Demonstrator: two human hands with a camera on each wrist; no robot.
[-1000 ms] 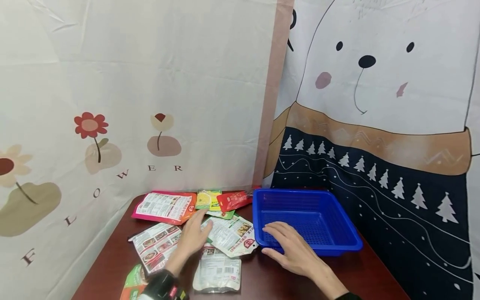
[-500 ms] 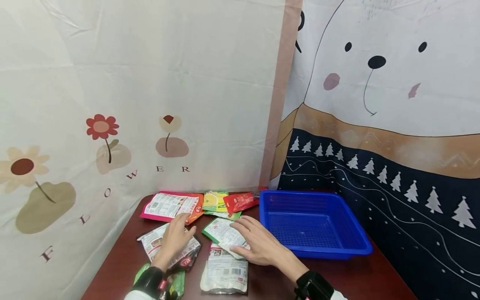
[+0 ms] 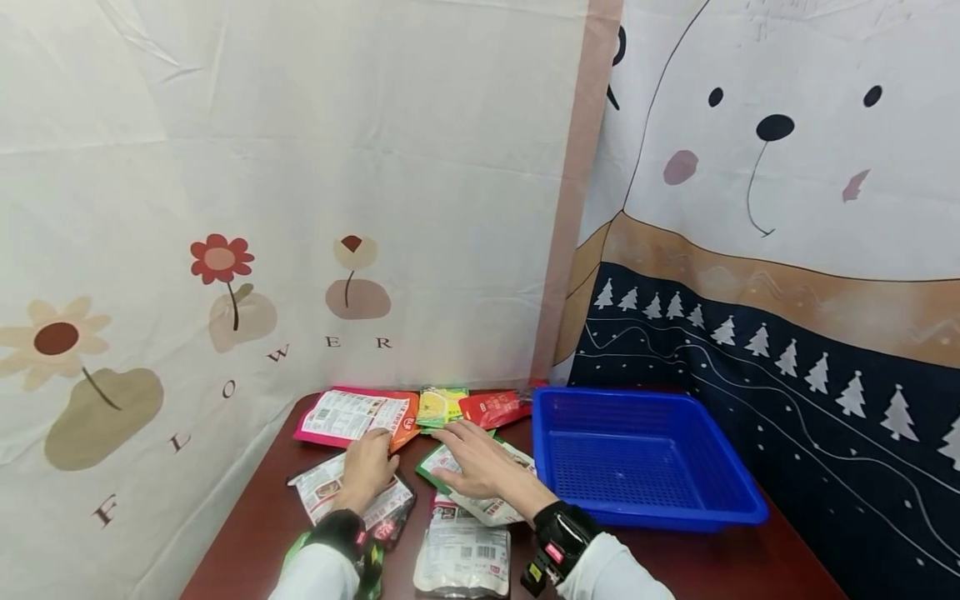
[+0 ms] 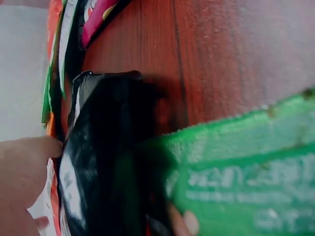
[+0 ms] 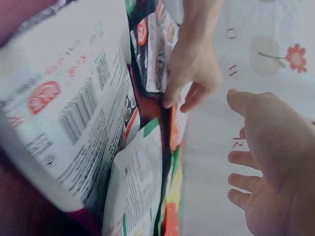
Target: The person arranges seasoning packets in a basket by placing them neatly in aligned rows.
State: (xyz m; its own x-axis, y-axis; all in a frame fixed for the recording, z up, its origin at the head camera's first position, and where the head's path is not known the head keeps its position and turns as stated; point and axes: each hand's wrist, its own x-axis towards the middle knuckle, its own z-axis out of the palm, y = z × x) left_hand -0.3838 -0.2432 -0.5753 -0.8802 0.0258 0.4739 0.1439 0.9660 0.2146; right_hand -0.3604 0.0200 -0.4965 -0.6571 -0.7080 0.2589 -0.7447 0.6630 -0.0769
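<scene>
My left hand (image 3: 367, 471) is over a white-and-black food pouch (image 3: 318, 487) with small dish pictures, its fingertips near a pink-and-orange pouch (image 3: 348, 412). In the left wrist view its thumb overlaps the edge of the black side of a pouch (image 4: 93, 162). A green pouch (image 4: 246, 182) fills the lower right there, and lies partly under the left wrist in the head view. My right hand (image 3: 483, 467) hovers with spread fingers over a white pouch with a green edge (image 3: 487, 510), and nothing is in its grasp. Below that lies a whitish pouch with a barcode (image 3: 461, 558).
A blue slotted plastic basket (image 3: 652, 521) stands right of the pouches on the dark red table (image 3: 255, 517). At the back lie a yellow pouch (image 3: 438, 406) and a red pouch (image 3: 495, 410), close to a printed cloth (image 3: 450, 250).
My right hand has moved left, from the basket's edge to over the green-edged pouch. My left hand has shifted left onto the white-and-black pouch. The head view has turned slightly left.
</scene>
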